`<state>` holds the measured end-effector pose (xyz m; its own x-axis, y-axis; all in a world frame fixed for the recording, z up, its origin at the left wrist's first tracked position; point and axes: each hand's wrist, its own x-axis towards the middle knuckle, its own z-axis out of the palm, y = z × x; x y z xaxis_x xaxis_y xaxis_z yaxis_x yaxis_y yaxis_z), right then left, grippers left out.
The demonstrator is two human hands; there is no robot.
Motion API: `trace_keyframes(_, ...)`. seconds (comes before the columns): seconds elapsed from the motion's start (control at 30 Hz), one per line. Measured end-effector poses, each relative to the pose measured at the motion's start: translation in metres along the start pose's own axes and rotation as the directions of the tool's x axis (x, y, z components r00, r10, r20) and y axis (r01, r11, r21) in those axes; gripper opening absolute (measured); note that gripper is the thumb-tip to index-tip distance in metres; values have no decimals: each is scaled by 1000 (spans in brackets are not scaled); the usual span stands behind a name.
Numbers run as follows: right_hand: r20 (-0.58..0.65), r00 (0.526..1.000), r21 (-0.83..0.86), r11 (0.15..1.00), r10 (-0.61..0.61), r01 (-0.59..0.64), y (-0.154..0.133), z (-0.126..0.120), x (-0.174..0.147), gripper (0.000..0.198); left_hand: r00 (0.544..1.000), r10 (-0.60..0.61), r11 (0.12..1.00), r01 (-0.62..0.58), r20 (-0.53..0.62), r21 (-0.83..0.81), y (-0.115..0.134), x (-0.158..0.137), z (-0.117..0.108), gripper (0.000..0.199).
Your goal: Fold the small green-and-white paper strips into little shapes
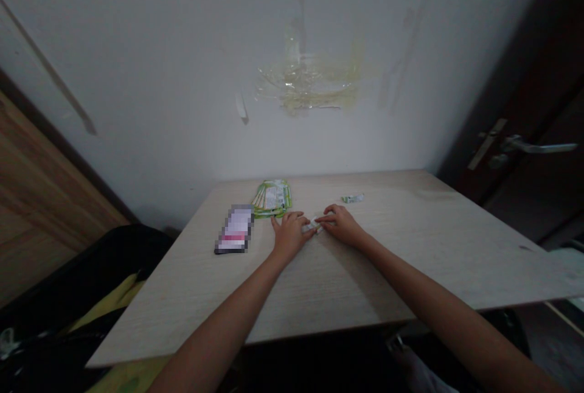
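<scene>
A small whitish folded packet (312, 224) lies on the table between my two hands, mostly covered by fingers. My left hand (291, 232) presses on its left side with the thumb, while its other fingers bend over the tabletop. From the right, my right hand (341, 224) has its fingertips on the same packet, fingers bent. A fanned stack of green and white flat packets (275, 196) sits just beyond my left hand. Past my right hand lies a narrow folded green and white packet (353, 198).
A phone (235, 230) with a blurred-out screen rests left of my left hand. The pale wooden table (410, 216) meets a wall (182, 76) with old clear tape on it. A dark door with a metal handle (538, 146) stands at right, and dark bags (128, 253) at left.
</scene>
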<state>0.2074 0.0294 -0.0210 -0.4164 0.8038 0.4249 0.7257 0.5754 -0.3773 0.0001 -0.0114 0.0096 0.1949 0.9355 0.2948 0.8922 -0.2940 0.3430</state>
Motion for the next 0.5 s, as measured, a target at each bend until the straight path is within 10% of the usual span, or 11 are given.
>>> trace_keyframes(0.5, 49, 999, -127, 992, -8, 14, -9, -5, 0, 33, 1000, 18, 1000, -18, -3, -16, -5, -1, 7, 28)
